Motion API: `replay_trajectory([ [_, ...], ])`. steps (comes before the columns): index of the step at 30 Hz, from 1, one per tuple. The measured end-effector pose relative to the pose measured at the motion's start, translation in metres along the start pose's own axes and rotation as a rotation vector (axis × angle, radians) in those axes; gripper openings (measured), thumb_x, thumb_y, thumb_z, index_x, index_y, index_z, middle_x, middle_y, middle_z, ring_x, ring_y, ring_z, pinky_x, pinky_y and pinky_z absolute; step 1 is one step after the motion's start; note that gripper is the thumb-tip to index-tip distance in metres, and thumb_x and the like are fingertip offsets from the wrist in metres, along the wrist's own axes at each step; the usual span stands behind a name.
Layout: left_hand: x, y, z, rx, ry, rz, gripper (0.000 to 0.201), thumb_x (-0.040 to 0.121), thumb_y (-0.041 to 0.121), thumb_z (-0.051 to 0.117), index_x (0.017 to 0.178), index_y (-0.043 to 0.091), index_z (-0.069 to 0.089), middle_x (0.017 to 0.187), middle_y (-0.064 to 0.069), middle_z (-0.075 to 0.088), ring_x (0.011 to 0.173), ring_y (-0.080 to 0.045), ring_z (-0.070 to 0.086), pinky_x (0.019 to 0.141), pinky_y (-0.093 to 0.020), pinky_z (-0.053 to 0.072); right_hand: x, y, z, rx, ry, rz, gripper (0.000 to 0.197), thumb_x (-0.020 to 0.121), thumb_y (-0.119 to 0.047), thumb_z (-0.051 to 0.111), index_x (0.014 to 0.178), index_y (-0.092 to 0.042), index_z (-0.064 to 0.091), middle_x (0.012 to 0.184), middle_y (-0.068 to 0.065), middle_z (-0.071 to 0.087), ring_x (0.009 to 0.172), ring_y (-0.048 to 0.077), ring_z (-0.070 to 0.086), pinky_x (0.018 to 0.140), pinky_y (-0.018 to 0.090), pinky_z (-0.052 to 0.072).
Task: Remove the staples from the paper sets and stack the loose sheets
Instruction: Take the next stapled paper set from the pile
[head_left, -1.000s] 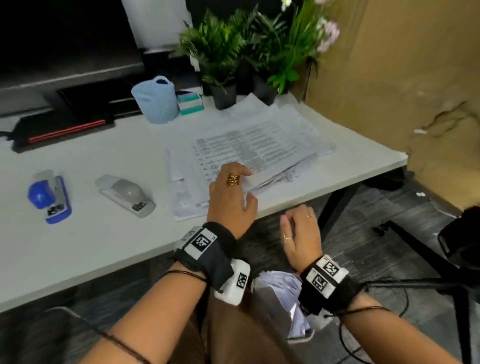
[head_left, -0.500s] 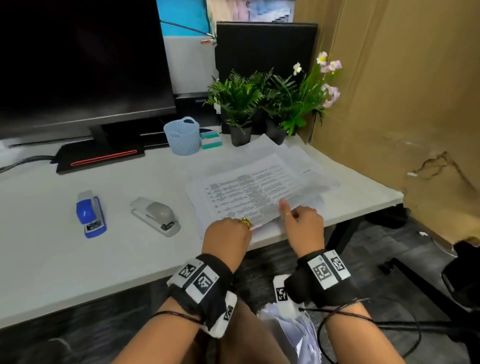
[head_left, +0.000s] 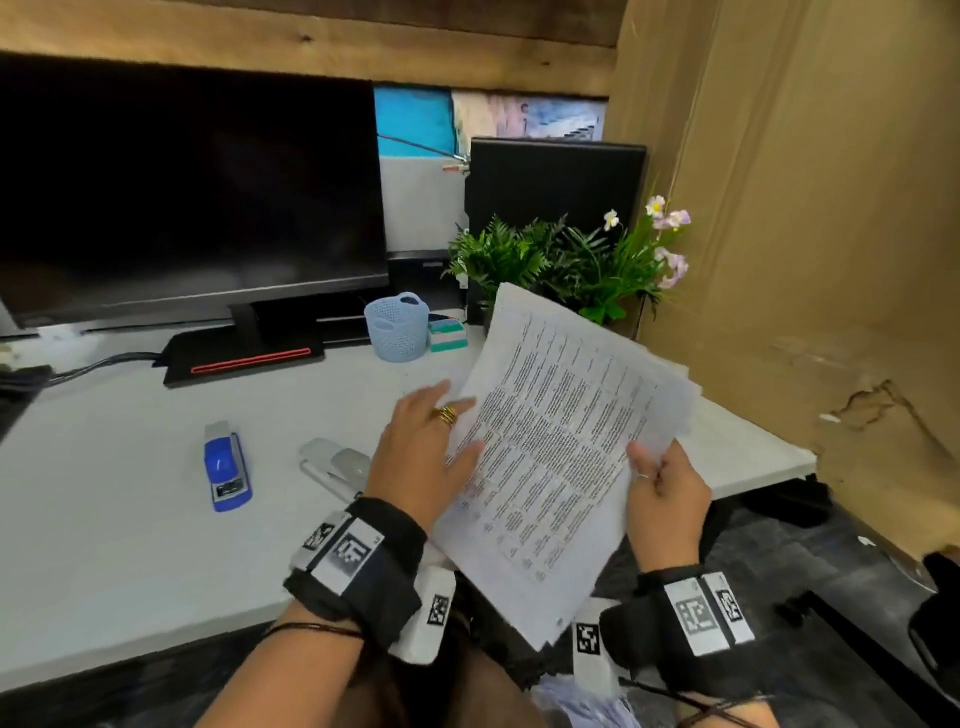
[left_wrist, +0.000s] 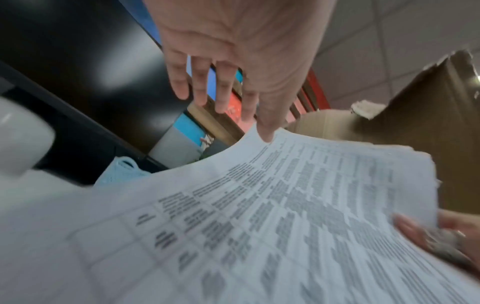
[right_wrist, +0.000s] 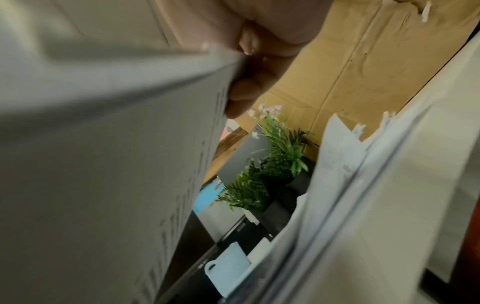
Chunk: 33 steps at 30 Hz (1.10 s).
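Farthest out to the left of the left hand, a blue and grey stapler (head_left: 227, 470) lies on the pale grey desk (head_left: 104, 530). Nearer, just beside that hand's wrist, rests a light grey stapler-shaped tool (head_left: 332, 465), partly hidden by the hand. Beyond the fingers stand a pale blue perforated plastic basket (head_left: 397, 326) and a black monitor (head_left: 187, 192).

The left hand (head_left: 423, 457) is spread, its fingers straight and slightly apart; in the left wrist view only the thumb (left_wrist: 267, 129) meets the left edge of the sheets, while the other fingers reach past it into the air.

Between the two hands sits the set of white printed paper sheets (head_left: 556, 457), lifted off the desk and tilted up towards the person, its lower corner hanging over the lap. Behind its top edge are green potted plants with small pink and white flowers (head_left: 571, 265).

The right hand (head_left: 667, 493) pinches the right edge of the sheets, thumb on the printed face and curled fingers (right_wrist: 246, 90) behind. To the right of this hand rises a brown cardboard wall (head_left: 805, 208). More white papers (right_wrist: 363, 185) lie on the desk below the lifted set.
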<state>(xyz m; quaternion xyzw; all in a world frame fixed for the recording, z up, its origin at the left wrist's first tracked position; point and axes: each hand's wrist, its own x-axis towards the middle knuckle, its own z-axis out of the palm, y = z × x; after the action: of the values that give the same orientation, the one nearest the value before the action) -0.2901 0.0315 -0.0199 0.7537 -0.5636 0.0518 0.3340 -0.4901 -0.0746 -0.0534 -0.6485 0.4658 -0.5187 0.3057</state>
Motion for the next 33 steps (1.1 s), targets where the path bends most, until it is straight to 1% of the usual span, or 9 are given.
replay_trajectory([
  [5,0.014,0.002,-0.045,-0.041,0.143,-0.039,0.093,0.079,0.05,0.064,0.149,0.027,0.007,0.155,0.001,0.01,0.14,-0.02,0.016,0.113,-0.041,0.021,-0.014,-0.034,0.003,0.206,-0.077,-0.07,0.022,0.092,0.005,0.049,0.072,-0.006,0.05,0.075,-0.003,0.056,0.07,0.001,0.052,0.06,0.001,0.038],
  [10,-0.01,-0.02,-0.074,-0.079,0.31,-0.191,0.113,0.061,0.052,0.079,0.148,0.029,0.01,0.151,0.0,0.02,0.136,-0.019,0.023,0.111,-0.042,0.022,-0.05,-0.038,0.039,0.252,-0.386,-0.163,0.031,0.092,0.004,0.048,0.072,-0.02,0.053,0.069,-0.005,0.058,0.065,-0.008,0.059,0.063,0.005,0.043],
  [14,-0.035,-0.042,-0.09,0.343,0.049,-0.181,0.072,0.071,0.069,0.058,0.133,0.038,0.04,0.137,0.011,0.043,0.131,-0.013,0.033,0.113,-0.048,0.001,-0.078,-0.043,0.074,0.222,-0.671,-0.181,0.019,0.096,-0.005,0.045,0.1,-0.015,0.06,0.088,-0.007,0.067,0.085,-0.002,0.064,0.07,0.015,0.053],
  [16,-0.044,-0.052,-0.094,0.346,-0.055,-0.2,0.052,0.08,0.066,0.048,0.123,0.037,0.05,0.116,0.012,0.06,0.117,-0.011,0.049,0.112,-0.042,0.005,-0.086,-0.049,0.093,0.175,-0.764,-0.218,0.017,0.097,-0.01,0.045,0.1,-0.01,0.062,0.087,0.003,0.068,0.081,0.008,0.065,0.069,0.025,0.055],
  [19,-0.056,-0.068,-0.104,0.374,-0.044,-0.231,0.045,0.086,0.061,0.045,0.119,0.033,0.053,0.097,0.008,0.065,0.098,-0.014,0.056,0.099,-0.031,0.02,-0.085,-0.062,0.117,0.064,-0.84,-0.266,0.025,0.097,-0.022,0.048,0.086,-0.005,0.064,0.076,0.005,0.066,0.07,0.013,0.061,0.067,0.031,0.05],
  [21,-0.063,-0.082,-0.112,0.384,-0.021,-0.253,0.042,0.088,0.059,0.042,0.12,0.033,0.052,0.092,0.007,0.065,0.092,-0.016,0.057,0.093,-0.031,0.021,-0.07,-0.073,0.132,-0.022,-0.702,-0.298,0.036,0.095,-0.031,0.049,0.076,-0.005,0.063,0.067,0.005,0.062,0.062,0.015,0.054,0.062,0.029,0.042],
  [24,-0.07,-0.096,-0.121,0.38,0.003,-0.28,0.037,0.093,0.054,0.037,0.119,0.033,0.052,0.09,0.006,0.066,0.09,-0.017,0.058,0.091,-0.032,0.022,-0.04,-0.093,0.161,-0.213,-0.577,-0.326,0.033,0.095,-0.031,0.05,0.088,-0.003,0.066,0.085,0.015,0.067,0.083,0.029,0.06,0.073,0.032,0.043],
  [29,-0.075,-0.101,-0.126,0.405,0.017,-0.324,0.039,0.093,0.055,0.036,0.12,0.033,0.055,0.077,0.01,0.056,0.087,-0.016,0.058,0.088,-0.03,0.022,-0.028,-0.097,0.221,-0.741,-1.033,-0.209,0.046,0.085,-0.051,0.051,0.106,-0.011,0.058,0.108,0.011,0.06,0.102,0.029,0.057,0.076,0.03,0.042],
  [33,-0.077,-0.105,-0.129,0.428,0.049,-0.382,0.042,0.086,0.064,0.042,0.108,0.034,0.061,0.068,0.012,0.05,0.075,-0.013,0.051,0.089,-0.031,0.024,-0.041,-0.103,0.238,-0.815,-1.127,-0.201,0.05,0.087,-0.043,0.054,0.119,-0.005,0.053,0.125,0.015,0.057,0.112,0.031,0.055,0.089,0.032,0.044],
])
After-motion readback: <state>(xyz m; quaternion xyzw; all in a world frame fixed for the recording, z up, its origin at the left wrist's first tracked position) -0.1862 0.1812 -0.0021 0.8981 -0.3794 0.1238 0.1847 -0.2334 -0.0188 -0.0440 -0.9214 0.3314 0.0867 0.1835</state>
